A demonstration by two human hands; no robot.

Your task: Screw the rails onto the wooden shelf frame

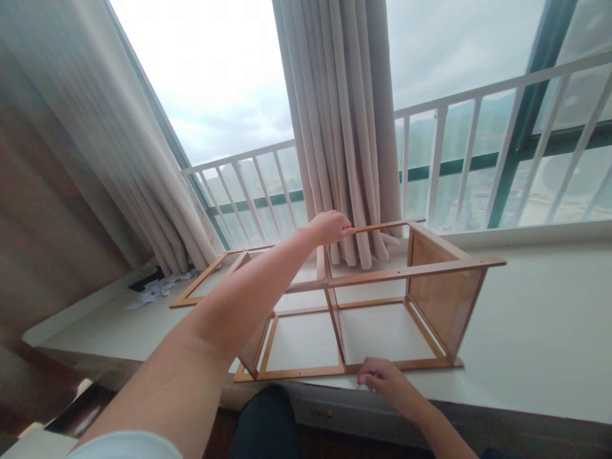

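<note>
Head view, looking forward and down at a pale window ledge that serves as the worktop (526,319). The left hand (329,227) reaches far forward, its grip closed on the thin top rail at the back of a wooden frame (363,299). The right hand (382,377) rests low at the near edge of the ledge, just in front of the frame's bottom rail; its fingers are curled together over something small and pale, too hidden to identify, and I cannot tell whether it is truly pinched.

The frame is an open bamboo-coloured shelf skeleton lying on the ledge in the middle of the view, with two square openings flat on the surface, a solid side panel (444,299) standing at its right end and a long slat across the top. A second flat frame piece (201,287) lies to the left, touching it.

Behind hangs a gathered beige curtain (344,127), its hem reaching the ledge. Some crumpled white wrapping (155,292) lies far left. Beyond the glass stands a white railing (478,134).
</note>
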